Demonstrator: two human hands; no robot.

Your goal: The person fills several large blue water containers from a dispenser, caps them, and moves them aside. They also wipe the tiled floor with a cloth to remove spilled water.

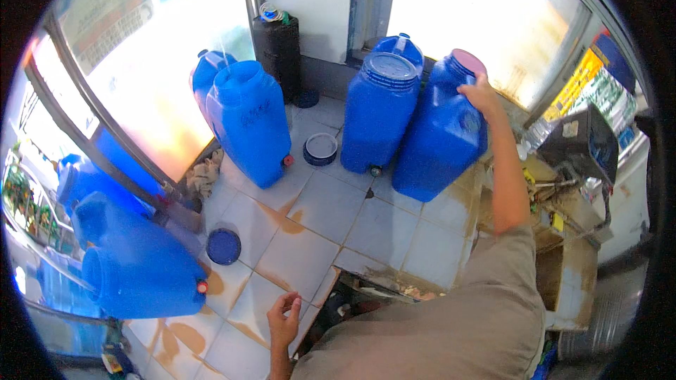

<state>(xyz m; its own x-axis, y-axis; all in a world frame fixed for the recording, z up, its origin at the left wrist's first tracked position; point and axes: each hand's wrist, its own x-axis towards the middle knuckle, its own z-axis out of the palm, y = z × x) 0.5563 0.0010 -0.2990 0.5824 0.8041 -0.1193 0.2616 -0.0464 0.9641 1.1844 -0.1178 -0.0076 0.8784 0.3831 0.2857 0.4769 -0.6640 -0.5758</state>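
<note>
My right hand [482,96] grips the top of a blue water jug [443,134] beside its neck, the fingers wrapped over the edge where a handle may be hidden. The jug leans slightly, its wide mouth showing a pinkish cover or inside. Against its left side stands another blue jug [380,112] with a ribbed lid and a dark spigot at its base. My left hand [284,315] hangs low over the tiles, its fingers loosely curled and apart, holding nothing. Nearest to it on the floor lies a dark blue lid [224,246].
An uncapped blue jug [250,127] with a red spigot stands left of centre. Another blue jug [141,260] tilts at far left. A round cap [320,148] lies between jugs. Below is a dark opening in the tiles [345,302]; cluttered shelving [563,197] stands right.
</note>
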